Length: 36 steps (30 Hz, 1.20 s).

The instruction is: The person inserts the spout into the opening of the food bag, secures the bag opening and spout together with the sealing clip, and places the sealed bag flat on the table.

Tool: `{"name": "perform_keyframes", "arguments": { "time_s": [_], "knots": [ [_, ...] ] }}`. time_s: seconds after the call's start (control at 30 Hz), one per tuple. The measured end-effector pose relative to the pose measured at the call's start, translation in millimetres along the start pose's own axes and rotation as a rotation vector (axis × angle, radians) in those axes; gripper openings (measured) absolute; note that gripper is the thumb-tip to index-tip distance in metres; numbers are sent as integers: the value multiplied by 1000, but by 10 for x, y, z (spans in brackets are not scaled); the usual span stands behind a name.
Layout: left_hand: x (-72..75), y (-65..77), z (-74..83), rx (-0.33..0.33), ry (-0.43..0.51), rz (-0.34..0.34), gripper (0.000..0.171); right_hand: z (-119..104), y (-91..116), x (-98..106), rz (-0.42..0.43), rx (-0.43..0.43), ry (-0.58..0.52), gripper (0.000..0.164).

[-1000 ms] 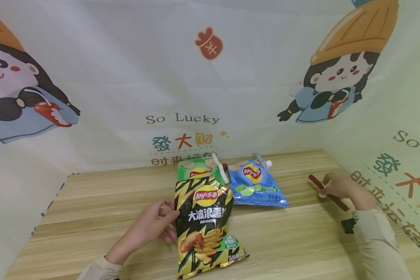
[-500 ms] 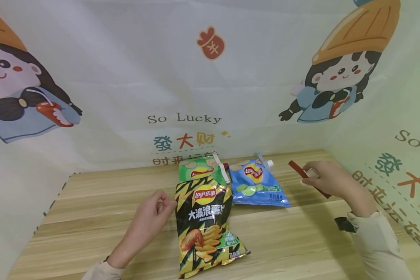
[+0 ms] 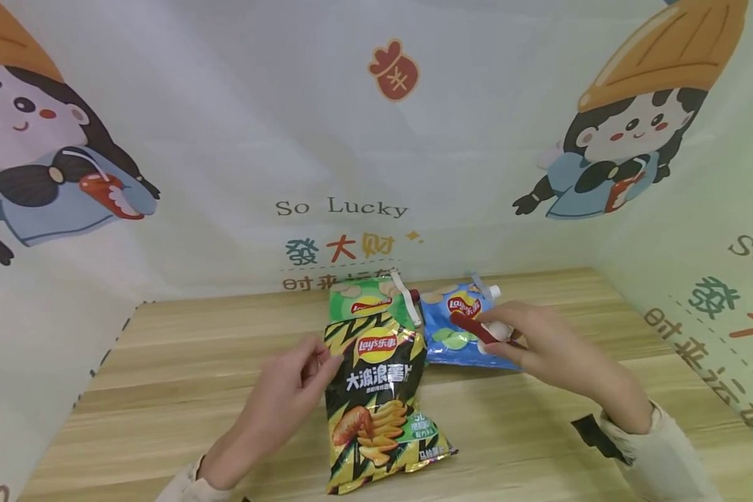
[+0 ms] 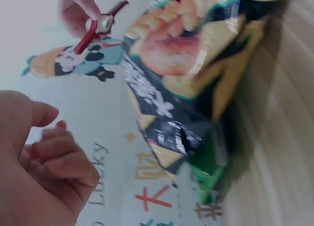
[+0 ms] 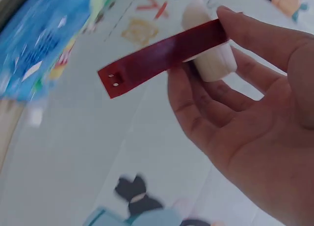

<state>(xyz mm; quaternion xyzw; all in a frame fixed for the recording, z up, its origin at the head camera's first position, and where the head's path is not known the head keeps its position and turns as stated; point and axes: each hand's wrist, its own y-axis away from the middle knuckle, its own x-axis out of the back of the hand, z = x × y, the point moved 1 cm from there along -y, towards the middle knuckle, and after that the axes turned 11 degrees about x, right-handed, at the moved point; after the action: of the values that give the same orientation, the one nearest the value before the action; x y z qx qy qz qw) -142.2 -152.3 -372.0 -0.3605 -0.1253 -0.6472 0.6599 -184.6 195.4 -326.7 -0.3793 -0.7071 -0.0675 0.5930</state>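
Right hand grips a red clip; left hand is loose beside a black bag

Right of centre in the head view, the red clip appears over the lower part of the blue bag. The right wrist view shows it pinched between thumb and fingers, with the blue bag apart at the upper left. A white cap sticks out from the clip.

The left hand's fingers are loosely curled and hold nothing; the left wrist view shows a gap between them and the black bag. That bag lies at the lower centre of the head view, its top overlapping a green bag. A white clip crosses the green bag's upper right corner. Another clip, greyish, sits at the top of the blue bag, just right of the green one.

All three bags lie on a wood-grained table. Above, a printed backdrop fills the upper frame, with cartoon figures at left and right.
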Motion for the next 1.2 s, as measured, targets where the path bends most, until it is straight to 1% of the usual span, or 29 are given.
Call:
{"name": "perform_keyframes", "arguments": {
  "time_s": [0.07,0.13,0.27,0.37,0.43,0.47,0.53,0.6,0.7,0.77,0.83,0.87,0.9,0.93,1.03,1.1,1.13,1.2],
  "knots": [
    [-5,0,89,-27,24,-46,15,-100,-26,-46,23,59,17,27],
    [-15,-4,188,-49,42,-94,14,-189,-63,-91,29,99,11,27],
    [-53,-33,389,-106,71,-190,16,-351,-172,-153,20,151,-56,26],
    [-86,-66,526,-149,80,-224,22,-439,-262,-184,53,181,-125,28],
    [-110,-88,599,-153,81,-225,25,-479,-324,-205,103,175,-242,28],
    [-122,-97,628,-144,77,-224,26,-496,-354,-214,139,168,-308,29],
    [-153,-113,672,-129,51,-234,28,-510,-401,-236,215,128,-461,30],
    [-193,-125,703,-116,20,-265,27,-519,-433,-253,283,76,-628,30],
    [-247,-133,729,-118,-14,-310,25,-519,-449,-274,366,2,-786,28],
    [-270,-129,739,-125,-25,-307,26,-518,-452,-287,406,-52,-863,26],
    [-281,-121,745,-151,-50,-265,29,-516,-458,-302,438,-111,-901,24],
    [-284,-114,748,-181,-77,-229,31,-509,-464,-312,452,-144,-916,23],
    [-288,-109,752,-224,-117,-186,33,-498,-469,-323,465,-177,-925,23],
    [-291,-101,754,-281,-171,-135,34,-484,-477,-333,481,-202,-934,23],
    [-302,-78,758,-479,-351,34,39,-430,-491,-366,521,-262,-962,23],
    [-308,-69,757,-595,-453,140,37,-401,-492,-382,537,-285,-978,24],
    [-309,-67,752,-638,-490,187,35,-390,-491,-390,537,-294,-984,25],
    [-304,-72,751,-686,-518,254,35,-380,-487,-398,524,-307,-986,29]
  ]
}}
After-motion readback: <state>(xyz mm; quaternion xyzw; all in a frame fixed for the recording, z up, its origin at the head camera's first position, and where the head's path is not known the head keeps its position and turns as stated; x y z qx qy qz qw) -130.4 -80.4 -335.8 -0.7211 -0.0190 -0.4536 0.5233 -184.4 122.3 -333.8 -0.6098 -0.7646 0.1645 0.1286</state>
